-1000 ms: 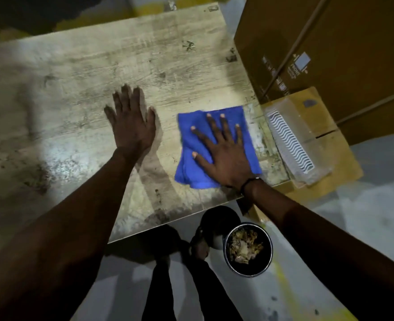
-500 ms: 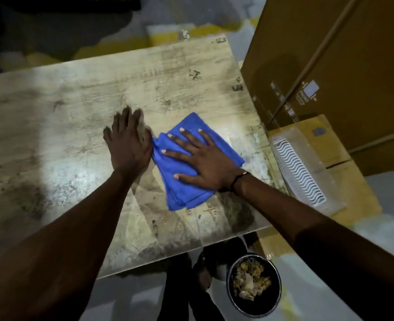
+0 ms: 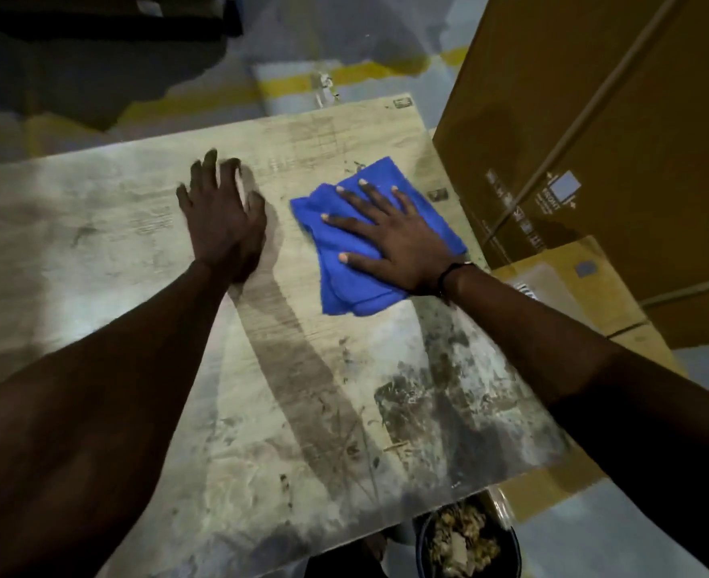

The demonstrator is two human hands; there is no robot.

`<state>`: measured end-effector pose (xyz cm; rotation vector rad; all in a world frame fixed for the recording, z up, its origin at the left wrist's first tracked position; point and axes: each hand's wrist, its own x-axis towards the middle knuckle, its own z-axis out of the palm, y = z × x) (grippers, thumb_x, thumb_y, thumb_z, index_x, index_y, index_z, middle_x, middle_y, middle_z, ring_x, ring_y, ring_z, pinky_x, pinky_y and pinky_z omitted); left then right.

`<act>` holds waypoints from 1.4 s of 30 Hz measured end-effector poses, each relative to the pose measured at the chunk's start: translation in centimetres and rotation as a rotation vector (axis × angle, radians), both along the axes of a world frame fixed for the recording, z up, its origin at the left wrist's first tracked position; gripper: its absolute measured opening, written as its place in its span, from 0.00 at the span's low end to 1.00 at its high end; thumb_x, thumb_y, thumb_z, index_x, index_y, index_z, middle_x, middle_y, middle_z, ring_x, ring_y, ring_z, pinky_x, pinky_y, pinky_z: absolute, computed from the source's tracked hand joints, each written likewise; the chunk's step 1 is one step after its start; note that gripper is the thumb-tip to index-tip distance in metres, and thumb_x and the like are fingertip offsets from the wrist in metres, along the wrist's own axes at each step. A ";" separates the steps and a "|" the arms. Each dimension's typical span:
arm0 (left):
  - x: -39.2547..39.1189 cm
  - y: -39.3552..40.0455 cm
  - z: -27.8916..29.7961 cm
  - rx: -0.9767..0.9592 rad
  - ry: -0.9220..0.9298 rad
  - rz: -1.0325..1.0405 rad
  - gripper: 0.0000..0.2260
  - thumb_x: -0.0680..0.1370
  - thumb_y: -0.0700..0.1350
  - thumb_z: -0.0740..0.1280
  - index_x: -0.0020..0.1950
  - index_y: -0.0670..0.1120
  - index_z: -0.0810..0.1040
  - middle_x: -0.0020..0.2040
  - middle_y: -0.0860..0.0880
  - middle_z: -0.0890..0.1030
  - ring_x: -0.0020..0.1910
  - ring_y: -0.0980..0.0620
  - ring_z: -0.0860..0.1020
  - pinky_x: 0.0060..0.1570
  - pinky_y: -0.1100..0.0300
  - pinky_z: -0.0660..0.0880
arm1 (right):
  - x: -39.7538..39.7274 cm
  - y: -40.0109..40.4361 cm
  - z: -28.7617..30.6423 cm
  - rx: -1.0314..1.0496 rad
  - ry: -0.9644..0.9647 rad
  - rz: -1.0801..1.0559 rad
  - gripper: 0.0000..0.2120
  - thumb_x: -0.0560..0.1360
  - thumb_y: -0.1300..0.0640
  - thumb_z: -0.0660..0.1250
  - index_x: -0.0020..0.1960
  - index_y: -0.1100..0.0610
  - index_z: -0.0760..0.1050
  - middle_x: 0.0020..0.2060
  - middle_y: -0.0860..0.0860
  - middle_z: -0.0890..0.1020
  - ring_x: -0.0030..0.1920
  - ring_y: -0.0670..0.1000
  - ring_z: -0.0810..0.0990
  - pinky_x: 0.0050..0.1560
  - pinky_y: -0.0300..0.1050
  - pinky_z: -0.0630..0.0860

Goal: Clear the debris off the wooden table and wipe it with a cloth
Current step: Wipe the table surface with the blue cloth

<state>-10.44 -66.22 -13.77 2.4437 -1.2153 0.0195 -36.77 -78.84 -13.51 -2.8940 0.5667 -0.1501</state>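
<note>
Storeroom or warehouse: stacked cardboard boxes (image 3: 619, 131), yellow floor marking (image 3: 344, 75).

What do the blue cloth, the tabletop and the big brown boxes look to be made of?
Blue cloth: soft fabric, matte; it bunches in folds. Tabletop: pale wood or wood-look laminate, grain lines showing, scuffed and stained. Boxes: brown cardboard, matte, strapped, with printed marks.

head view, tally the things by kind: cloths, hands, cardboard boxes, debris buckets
blue cloth: 1
hands: 2, left hand flat on the wooden table, right hand pressing the cloth
cardboard boxes: 2, tall box, low box
debris bucket: 1
total: 6
</note>
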 end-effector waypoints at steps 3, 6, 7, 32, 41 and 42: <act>0.6 -0.3 -0.4 0.033 -0.053 0.025 0.23 0.82 0.55 0.58 0.75 0.47 0.69 0.79 0.42 0.67 0.78 0.37 0.64 0.74 0.35 0.62 | -0.5 -3.0 0.5 0.043 -0.004 -0.135 0.30 0.84 0.32 0.52 0.84 0.38 0.57 0.86 0.46 0.53 0.86 0.54 0.47 0.82 0.67 0.45; 0.4 -0.3 -0.4 0.038 -0.074 0.043 0.22 0.82 0.55 0.59 0.74 0.47 0.69 0.79 0.43 0.68 0.78 0.38 0.65 0.72 0.36 0.64 | 1.6 -3.4 0.3 0.030 -0.012 -0.463 0.33 0.82 0.29 0.47 0.84 0.39 0.57 0.86 0.48 0.53 0.86 0.58 0.49 0.81 0.71 0.46; 0.4 -0.4 -0.3 0.037 -0.075 0.045 0.22 0.82 0.55 0.60 0.74 0.48 0.70 0.79 0.43 0.68 0.78 0.39 0.65 0.72 0.37 0.65 | 2.9 -2.9 0.4 0.022 -0.008 -0.541 0.34 0.81 0.29 0.46 0.84 0.40 0.56 0.86 0.49 0.53 0.85 0.60 0.49 0.81 0.71 0.45; -0.2 -1.0 1.5 0.044 0.044 0.105 0.25 0.81 0.52 0.62 0.78 0.48 0.69 0.83 0.44 0.64 0.82 0.40 0.61 0.77 0.36 0.59 | 8.7 -9.3 0.3 -0.023 -0.014 -0.351 0.31 0.83 0.32 0.53 0.84 0.39 0.59 0.85 0.48 0.56 0.85 0.59 0.52 0.80 0.71 0.52; 0.0 -0.9 1.2 0.030 0.023 0.105 0.26 0.80 0.53 0.63 0.78 0.48 0.70 0.83 0.45 0.65 0.82 0.40 0.62 0.77 0.36 0.60 | 14.3 -7.9 0.5 -0.062 0.036 -0.092 0.32 0.83 0.31 0.53 0.84 0.39 0.56 0.86 0.49 0.53 0.86 0.57 0.47 0.82 0.68 0.46; 0.0 -0.9 1.1 0.027 0.019 0.106 0.26 0.80 0.52 0.63 0.78 0.48 0.70 0.83 0.45 0.65 0.82 0.41 0.62 0.77 0.36 0.60 | 13.8 -8.7 0.6 -0.055 0.030 -0.017 0.31 0.84 0.31 0.53 0.84 0.38 0.56 0.86 0.48 0.52 0.86 0.55 0.46 0.82 0.66 0.45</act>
